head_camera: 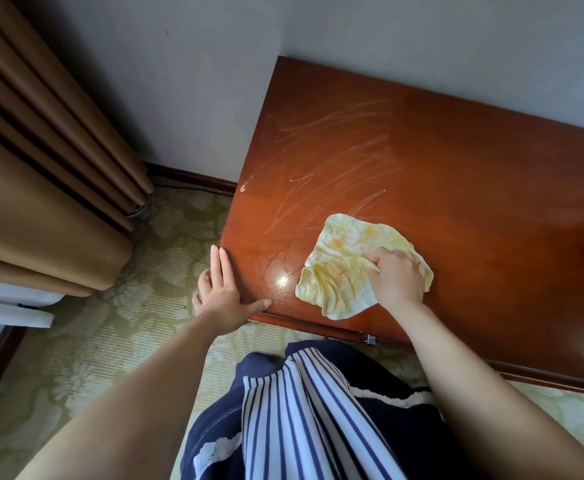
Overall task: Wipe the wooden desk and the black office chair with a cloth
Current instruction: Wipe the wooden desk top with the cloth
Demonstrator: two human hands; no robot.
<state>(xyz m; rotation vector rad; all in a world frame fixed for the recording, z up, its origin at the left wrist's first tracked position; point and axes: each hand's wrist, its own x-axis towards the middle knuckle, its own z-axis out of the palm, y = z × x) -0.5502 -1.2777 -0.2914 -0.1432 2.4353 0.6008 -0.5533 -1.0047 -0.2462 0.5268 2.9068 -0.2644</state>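
Note:
A glossy reddish-brown wooden desk fills the right half of the view, with pale wipe streaks across its left part. A crumpled yellow-and-white cloth lies near the desk's front left corner. My right hand rests on the cloth's right side with fingers curled into the fabric. My left hand lies flat with straight fingers against the desk's left edge at the corner, its thumb on the top. No black office chair is in view.
Brown curtains hang at the left. A grey wall stands behind the desk, with a dark skirting board. Patterned greenish carpet covers the floor. My striped and navy clothing is below the desk's front edge.

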